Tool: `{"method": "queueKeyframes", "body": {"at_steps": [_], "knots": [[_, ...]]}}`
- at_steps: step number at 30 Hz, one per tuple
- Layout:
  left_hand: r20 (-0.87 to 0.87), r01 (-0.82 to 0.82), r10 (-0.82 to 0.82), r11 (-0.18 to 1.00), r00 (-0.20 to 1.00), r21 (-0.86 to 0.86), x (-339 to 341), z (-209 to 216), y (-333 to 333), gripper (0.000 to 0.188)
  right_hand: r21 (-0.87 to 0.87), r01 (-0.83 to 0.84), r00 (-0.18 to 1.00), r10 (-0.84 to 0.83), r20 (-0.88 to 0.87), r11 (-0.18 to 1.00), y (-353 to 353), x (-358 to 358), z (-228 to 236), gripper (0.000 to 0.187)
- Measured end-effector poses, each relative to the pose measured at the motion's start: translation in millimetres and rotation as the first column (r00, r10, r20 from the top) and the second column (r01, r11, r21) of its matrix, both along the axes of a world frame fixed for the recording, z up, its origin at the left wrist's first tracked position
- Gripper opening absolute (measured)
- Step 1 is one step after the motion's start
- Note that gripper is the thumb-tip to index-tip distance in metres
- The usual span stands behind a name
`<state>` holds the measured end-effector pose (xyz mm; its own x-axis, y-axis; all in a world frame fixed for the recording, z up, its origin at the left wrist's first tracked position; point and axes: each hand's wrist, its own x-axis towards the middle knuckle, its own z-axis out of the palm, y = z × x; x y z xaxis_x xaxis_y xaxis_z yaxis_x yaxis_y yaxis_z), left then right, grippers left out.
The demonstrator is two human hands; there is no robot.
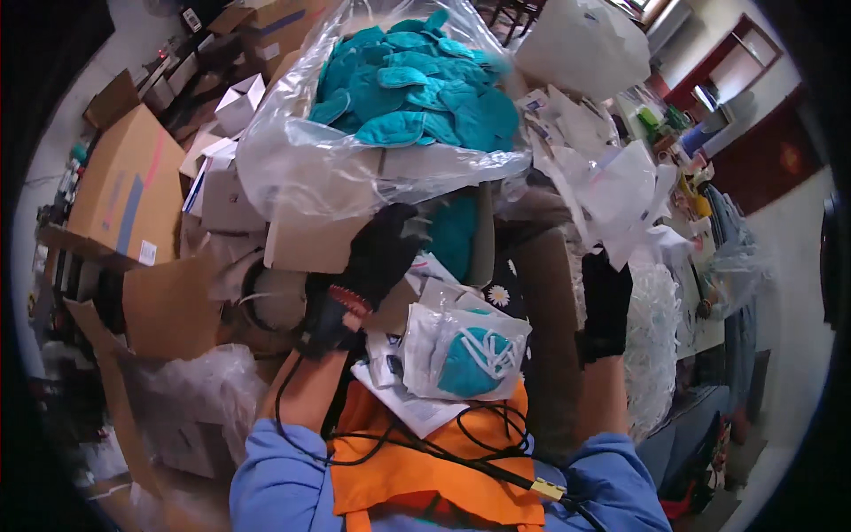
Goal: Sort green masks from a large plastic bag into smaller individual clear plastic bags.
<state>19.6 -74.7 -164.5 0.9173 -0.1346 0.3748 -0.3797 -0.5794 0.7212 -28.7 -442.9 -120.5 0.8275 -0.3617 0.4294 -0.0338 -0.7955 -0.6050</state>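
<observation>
Across the wearer's lap, on top of some white papers [417, 410], I can see the packet [474, 363] with a teal pad and white cords showing through its front. It lies loose and slightly tilted, neither of the hands on it, so a shift of the knees could send it sliding. Just below it, the black cable [505, 474] loops over the orange apron [377, 417]; I'd worry about a forearm catching a loop and dragging the packet along. Farther out, teal pads [417, 89] are heaped high in the open clear bag [275, 164], and a tug on that slack plastic could spill some. The white pouches [625, 199] on the right look thin and overlapped, so a careless pull might bring several together or crease them.

As for the hands, both wear black gloves. The left hand [377, 262] is blurred, its fingers partly spread beside the cardboard flap [306, 239], near a teal piece [454, 239] lower down; I make out nothing in its grasp. The right hand [607, 306] is narrow, fingertips up at the lowest pouch corner, but whether they pinch it or merely touch I can't tell
</observation>
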Motion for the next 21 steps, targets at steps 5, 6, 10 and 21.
{"method": "queueKeyframes", "body": {"at_steps": [5,6,10,21], "knots": [[0.018,0.052,-0.052,0.999,0.998,0.010,-8,20,14,0.028,-0.205,-0.108,0.987,0.130,0.097,0.973,-58,57,-38,0.021],[0.074,0.061,-0.061,0.998,0.995,0.009,-10,22,16,0.027,-0.509,-0.048,0.998,0.063,0.011,0.860,-79,74,-43,0.025],[-0.016,0.020,-0.021,0.999,1.000,-0.051,-22,33,24,0.020,-0.904,-0.080,0.992,-0.053,-0.113,0.421,-129,146,-35,0.038],[0.057,-0.056,0.046,0.981,0.997,0.188,-41,9,32,0.015,-0.165,-0.271,0.961,0.258,-0.097,0.948,-205,236,-79,0.033]]}}
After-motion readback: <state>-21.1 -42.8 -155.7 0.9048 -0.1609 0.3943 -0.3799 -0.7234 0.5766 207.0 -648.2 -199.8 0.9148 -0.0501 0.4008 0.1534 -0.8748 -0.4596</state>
